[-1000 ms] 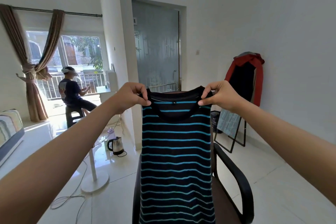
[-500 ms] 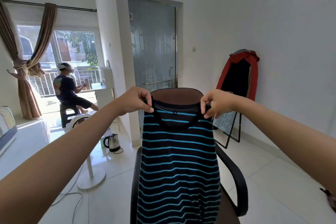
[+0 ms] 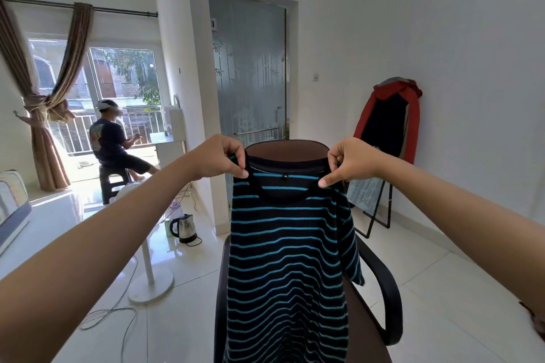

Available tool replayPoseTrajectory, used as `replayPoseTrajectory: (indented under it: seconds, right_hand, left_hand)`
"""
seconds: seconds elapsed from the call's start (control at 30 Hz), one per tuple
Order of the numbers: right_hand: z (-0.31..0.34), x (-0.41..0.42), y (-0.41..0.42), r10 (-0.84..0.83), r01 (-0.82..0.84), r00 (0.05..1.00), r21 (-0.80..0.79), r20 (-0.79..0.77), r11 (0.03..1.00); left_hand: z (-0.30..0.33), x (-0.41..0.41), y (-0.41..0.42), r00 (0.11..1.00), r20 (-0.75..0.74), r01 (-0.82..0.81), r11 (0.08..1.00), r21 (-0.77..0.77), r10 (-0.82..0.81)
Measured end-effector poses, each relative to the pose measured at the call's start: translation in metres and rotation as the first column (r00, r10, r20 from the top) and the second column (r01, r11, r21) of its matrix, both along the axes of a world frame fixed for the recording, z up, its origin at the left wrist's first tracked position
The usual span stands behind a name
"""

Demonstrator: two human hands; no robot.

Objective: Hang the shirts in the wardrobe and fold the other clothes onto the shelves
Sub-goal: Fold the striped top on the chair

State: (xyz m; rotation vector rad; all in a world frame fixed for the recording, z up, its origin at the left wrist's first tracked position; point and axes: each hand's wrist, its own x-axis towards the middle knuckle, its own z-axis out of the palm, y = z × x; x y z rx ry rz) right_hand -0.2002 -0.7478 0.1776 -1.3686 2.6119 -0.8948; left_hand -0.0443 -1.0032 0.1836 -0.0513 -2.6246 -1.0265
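1. Shirt (image 3: pixel 287 244) first: we are holding it up in front of us by its shoulders, and it is hanging straight down, covering most of the brown office chair (image 3: pixel 287 149) behind it.
2. We are looking at a dark, nearly black knit crossed by thin bright blue horizontal stripes, with a plain dark rounded collar and a tiny tag inside the neckline (its lettering is too small to read).
3. Our left hand (image 3: pixel 219 158) is pinching the fabric at the left end of the collar, thumb and forefinger clamped together on the cloth.
4. Our right hand (image 3: pixel 349 160) is doing the same at the right end of the collar, fingers closed on the shoulder seam.
5. One short sleeve is drooping on the right side, hanging beside the black armrest (image 3: pixel 386 283) of the chair.
6. We are standing on a glossy white tiled floor (image 3: pixel 442 289), with an electric kettle (image 3: pixel 184 228) resting on it to the left, near the white round base of a fan stand (image 3: pixel 152 283).
7. A frosted glass door (image 3: pixel 247 68) is standing behind the chair, and another person (image 3: pixel 113 138) is sitting on a stool by the window.
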Motion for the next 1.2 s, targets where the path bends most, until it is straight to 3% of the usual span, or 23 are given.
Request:
replayPoseTrajectory:
  seconds: [0.2,0.33,0.43,0.6,0.73,0.9,1.2]
  right_hand:
    - [0.007,0.002,-0.006,-0.035,0.051,0.972,0.062,-0.231,0.997]
    - [0.007,0.002,-0.006,-0.042,0.054,0.961,0.035,-0.273,0.998]
    - [0.007,0.000,-0.003,-0.057,0.035,0.980,-0.117,-0.189,0.993]
    - [0.005,-0.003,0.006,0.062,-0.057,0.998,-0.410,0.000,0.910]
    - [0.008,0.000,0.006,0.123,-0.069,0.990,-0.533,0.067,0.844]
    - [0.016,0.001,0.007,0.210,-0.101,0.969,-0.574,0.127,0.813]
    - [0.028,0.008,0.020,0.323,-0.189,0.914,-0.446,0.246,0.875]
  left_hand:
    - [-0.002,0.001,0.003,1.000,-0.017,-0.022,0.998,-0.065,0.021]
    - [-0.001,0.000,0.006,0.999,-0.048,-0.026,0.996,-0.087,0.021]
    - [0.002,0.002,0.005,0.997,-0.073,-0.017,0.999,-0.030,0.015]
    - [0.007,0.005,-0.004,0.991,-0.132,0.031,0.996,0.089,-0.019]
    - [0.008,0.003,-0.004,0.980,-0.198,0.066,0.984,0.163,-0.033]
    - [0.009,-0.001,-0.007,0.970,-0.235,0.130,0.953,0.274,-0.064]
    - [0.008,0.000,-0.007,0.977,-0.181,0.167,0.931,0.325,-0.112]
